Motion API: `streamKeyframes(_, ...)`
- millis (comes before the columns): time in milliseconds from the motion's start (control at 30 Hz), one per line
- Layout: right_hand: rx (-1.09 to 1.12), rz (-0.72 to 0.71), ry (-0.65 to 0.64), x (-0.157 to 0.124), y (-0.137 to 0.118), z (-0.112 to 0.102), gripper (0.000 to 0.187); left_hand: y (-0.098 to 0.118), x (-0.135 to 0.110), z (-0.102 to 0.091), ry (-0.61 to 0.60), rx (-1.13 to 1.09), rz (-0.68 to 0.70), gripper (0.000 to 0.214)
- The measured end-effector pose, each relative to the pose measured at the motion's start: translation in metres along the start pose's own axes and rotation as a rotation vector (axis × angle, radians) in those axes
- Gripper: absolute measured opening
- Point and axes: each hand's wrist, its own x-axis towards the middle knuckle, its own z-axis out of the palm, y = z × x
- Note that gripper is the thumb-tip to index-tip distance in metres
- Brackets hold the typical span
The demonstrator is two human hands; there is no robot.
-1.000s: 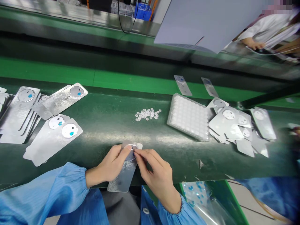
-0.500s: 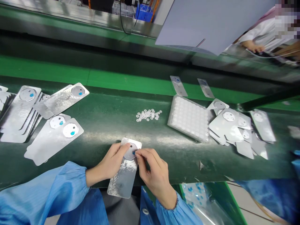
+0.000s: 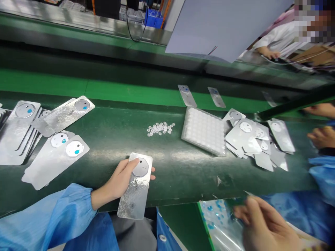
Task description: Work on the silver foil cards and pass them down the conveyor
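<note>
My left hand [image 3: 117, 181] is closed on a silvery metal plate [image 3: 133, 200], thumb on its face and fingertips showing past the far edge. The plate is a rounded rectangle with a grey round-cornered patch and small dark holes near its top; no blue tab shows on it. My right hand [image 3: 269, 223], blurred, is away at the lower right with its fingers curled together; what they hold, if anything, I cannot make out. Beside and below it lies a clear plastic bag [image 3: 222, 230] with small blue pieces on it.
Small white rings [image 3: 160, 129] lie in a heap mid-bench. A clear tray of white round parts [image 3: 204, 130] sits right of them, beside loose plates [image 3: 246, 136]. More plates with blue tabs [image 3: 54, 164] are at left. Another person's hands [image 3: 323, 134] are at far right.
My right hand has left the plate and moved far to the lower right. The blue tab is gone from the held plate. Another person's hands have come into view at the right.
</note>
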Motion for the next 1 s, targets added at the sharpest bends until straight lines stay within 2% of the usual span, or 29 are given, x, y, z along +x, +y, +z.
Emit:
streamKeyframes(67,-0.168,0.007,-0.011,0.019,0.035,-0.037,0.034,0.001,0.0,0.001,0.004,0.008,-0.005,0.052)
streamKeyframes(100,-0.256,-0.01,0.009,0.024,0.048,-0.049,0.03,0.001,0.0,0.001,0.006,0.015,-0.009,0.051)
streamKeyframes(167,-0.435,-0.086,0.061,0.019,0.059,-0.055,0.023,0.0,0.0,0.0,0.011,0.031,-0.011,0.051)
streamKeyframes(200,-0.482,-0.133,0.075,0.01,0.056,-0.048,0.018,-0.001,0.001,0.0,0.013,0.044,-0.008,0.05)
streamKeyframes(267,-0.465,-0.268,0.023,-0.017,0.034,-0.017,0.027,-0.003,0.002,-0.002,0.013,0.086,0.005,0.049)
streamKeyframes(300,-0.379,-0.353,-0.057,-0.032,0.017,0.005,0.029,-0.003,0.002,-0.002,0.012,0.11,0.012,0.048)
streamKeyframes(333,-0.271,-0.481,-0.153,-0.046,-0.001,0.028,0.024,-0.003,0.002,-0.002,0.013,0.128,0.019,0.047)
streamKeyframes(400,-0.093,-0.689,-0.432,-0.068,-0.038,0.071,0.018,-0.003,0.002,-0.001,0.02,0.135,0.024,0.045)
streamKeyframes(467,-0.014,-0.817,-0.575,-0.082,-0.065,0.102,0.022,-0.001,0.001,0.0,0.033,0.122,0.028,0.043)
streamKeyframes(500,-0.004,-0.856,-0.605,-0.085,-0.073,0.112,0.023,0.0,0.0,0.001,0.037,0.133,0.036,0.042)
streamKeyframes(600,-0.023,-0.918,-0.625,-0.087,-0.082,0.127,0.023,0.002,-0.001,0.002,0.051,0.25,0.082,0.041)
streamKeyframes(733,-0.046,-0.926,-0.62,-0.084,-0.081,0.131,0.025,0.001,-0.002,-0.001,0.037,0.334,0.122,0.04)
streamKeyframes(833,-0.021,-0.928,-0.602,-0.086,-0.082,0.132,0.029,-0.001,-0.002,-0.004,0.018,0.341,0.119,0.041)
streamKeyframes(1000,0.122,-0.887,-0.528,-0.089,-0.08,0.125,0.035,-0.001,-0.002,-0.003,-0.009,0.227,0.071,0.041)
